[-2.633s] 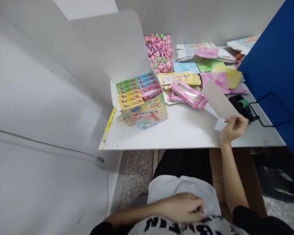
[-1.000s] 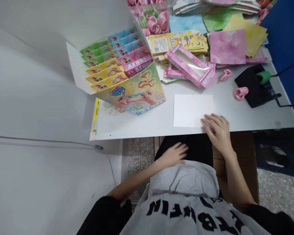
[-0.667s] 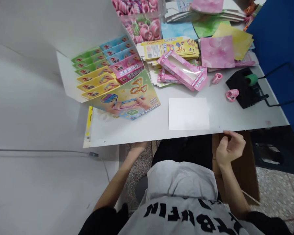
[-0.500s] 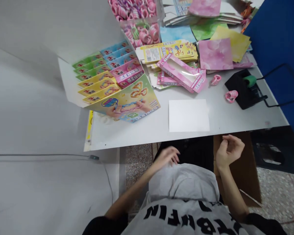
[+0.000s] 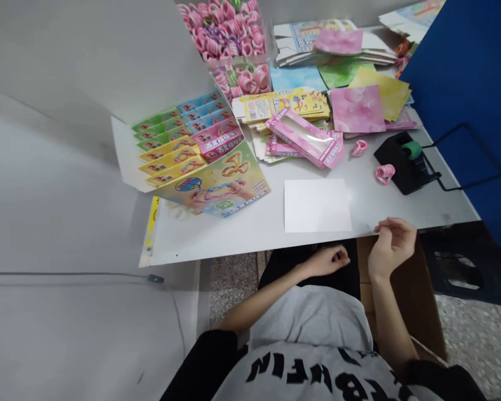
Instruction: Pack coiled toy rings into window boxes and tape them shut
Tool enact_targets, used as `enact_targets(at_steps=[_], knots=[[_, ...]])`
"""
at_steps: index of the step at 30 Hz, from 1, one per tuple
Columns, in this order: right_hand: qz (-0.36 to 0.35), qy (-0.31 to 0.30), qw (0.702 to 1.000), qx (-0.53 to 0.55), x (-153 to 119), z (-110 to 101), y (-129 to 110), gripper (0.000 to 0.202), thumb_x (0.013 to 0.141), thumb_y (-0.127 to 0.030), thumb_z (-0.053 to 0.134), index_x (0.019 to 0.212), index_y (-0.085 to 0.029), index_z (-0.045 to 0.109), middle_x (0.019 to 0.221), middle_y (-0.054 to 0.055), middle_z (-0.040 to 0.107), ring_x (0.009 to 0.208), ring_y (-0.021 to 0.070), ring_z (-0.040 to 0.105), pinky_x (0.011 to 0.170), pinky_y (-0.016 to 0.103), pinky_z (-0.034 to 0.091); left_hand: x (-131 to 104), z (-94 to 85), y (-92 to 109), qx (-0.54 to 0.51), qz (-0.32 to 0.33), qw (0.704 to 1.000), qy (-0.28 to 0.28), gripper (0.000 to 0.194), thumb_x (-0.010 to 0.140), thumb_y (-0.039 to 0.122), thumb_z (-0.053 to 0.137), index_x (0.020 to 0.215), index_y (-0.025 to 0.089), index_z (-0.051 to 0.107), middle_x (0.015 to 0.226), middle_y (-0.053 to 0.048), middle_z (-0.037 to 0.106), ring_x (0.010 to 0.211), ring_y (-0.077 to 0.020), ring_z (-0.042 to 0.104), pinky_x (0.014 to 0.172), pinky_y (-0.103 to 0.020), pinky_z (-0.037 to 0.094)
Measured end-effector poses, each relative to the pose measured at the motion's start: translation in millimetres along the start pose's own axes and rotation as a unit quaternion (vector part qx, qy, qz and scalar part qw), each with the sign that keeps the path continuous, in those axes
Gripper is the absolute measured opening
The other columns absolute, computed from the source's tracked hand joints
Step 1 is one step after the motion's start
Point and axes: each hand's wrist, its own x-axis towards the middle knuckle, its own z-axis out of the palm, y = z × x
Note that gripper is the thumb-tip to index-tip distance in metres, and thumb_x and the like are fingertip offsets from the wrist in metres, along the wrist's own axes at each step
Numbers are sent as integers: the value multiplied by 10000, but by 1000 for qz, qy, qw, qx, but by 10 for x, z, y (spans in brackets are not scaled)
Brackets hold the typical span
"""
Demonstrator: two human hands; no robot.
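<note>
My left hand (image 5: 329,260) is in front of the table edge, above my lap, its fingers curled round toward the thumb and nothing visible in them. Near the table's front edge, my right hand (image 5: 392,248) is raised with loosely bent fingers, the thumb a little apart and no object seen between them. A blank white sheet (image 5: 317,205) lies flat on the table between and beyond the hands. Behind it, a pink windowed box (image 5: 303,136) rests on flat cartons. Two pink striped coils (image 5: 359,148) (image 5: 384,174) lie beside a black tape dispenser (image 5: 404,161).
At the left stands a display box (image 5: 217,186) holding several green, blue, yellow and pink packs. A clear bin (image 5: 234,42) of coils is behind it. Coloured square cards (image 5: 358,108) lie at the back. A blue panel (image 5: 476,83) bounds the right side.
My left hand has moved right, closer to my right hand, and its fingers have curled. My right hand has risen slightly to the table edge. The view has shifted a little.
</note>
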Motion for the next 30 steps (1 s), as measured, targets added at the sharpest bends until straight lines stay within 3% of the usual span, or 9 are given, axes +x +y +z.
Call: enact_targets(at_steps=[2,5,8,11,13,16,18,22,30], knots=[[1,-36,999,-24,-20,0,19,45,863,-187,580,868,-211,618,789,-1,608,673,159,609,641,322,511,-93,178,47,10,0,1000,-26,219,935,286,661,1129,186,654,1003,-64,771,897,-188,754,913,-372,588],[-65,-170,981,-63,-6,-35,60,116,926,-198,565,893,-215,676,863,40,681,820,207,662,723,362,537,-193,288,137,55,-3,998,28,483,955,180,585,1427,166,478,1387,-193,627,1268,-261,635,1089,-479,498],[-195,-340,912,-120,48,-86,117,215,948,-256,621,1148,-248,700,1170,93,738,1160,299,637,948,494,519,-365,97,293,151,77,986,9,450,947,169,580,1396,168,558,1490,-182,550,1424,-317,493,1208,-534,367],[-284,-421,846,-163,78,-117,157,316,930,-321,691,1241,-268,677,1302,96,708,1303,345,563,1054,580,452,-662,-314,478,90,172,976,-99,380,995,279,573,1369,214,598,1309,-80,707,1118,-184,716,992,-305,568],[-309,-427,832,-170,76,-123,157,214,939,-308,687,1149,-274,707,1210,78,745,1235,320,616,1082,593,435,-869,-618,545,87,185,978,47,289,1033,285,505,1269,235,665,1177,-40,763,1051,-153,729,964,-284,571],[-330,-431,823,-168,68,-116,128,115,976,-274,636,1056,-274,718,1101,54,766,1099,261,692,1110,583,427,-1067,-979,502,223,194,927,232,369,992,368,597,1326,216,632,1228,-89,745,1200,-236,672,1053,-413,535],[-349,-431,819,-150,74,-99,112,122,988,-251,618,1060,-265,715,1073,48,773,1040,238,718,1093,553,453,-1107,-1102,411,339,191,890,237,487,950,434,649,1386,225,591,1355,-110,681,1331,-289,588,1114,-500,486],[-356,-394,842,-95,95,-30,109,103,983,-217,629,1025,-257,715,973,20,794,922,210,743,930,445,528,-1059,-1115,267,421,186,848,264,287,1003,333,579,1258,257,687,1294,-66,721,1247,-246,650,1033,-431,543],[-279,-399,864,-129,98,100,94,158,1012,-290,572,1026,-247,724,1044,58,763,868,212,693,764,381,490,-890,-1065,332,347,162,860,338,230,1024,303,540,1115,227,738,1025,-44,781,940,-201,706,819,-353,529]])
